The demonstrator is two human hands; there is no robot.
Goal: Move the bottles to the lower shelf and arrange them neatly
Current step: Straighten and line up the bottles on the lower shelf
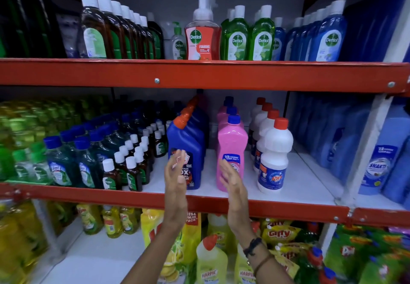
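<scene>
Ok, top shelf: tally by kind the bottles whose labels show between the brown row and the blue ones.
Red Dettol foaming pump bottle: 1
Small clear Dettol pump bottle: 1
Green Dettol bottles: 2
Total: 4

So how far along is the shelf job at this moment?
Apparently done: on the middle shelf, blue, pink and white bottles stand in front-to-back rows. In hand: nothing; left hand and right hand are open and empty before those rows. Left: cannot tell; Dettol bottles fill the upper shelf.
</scene>
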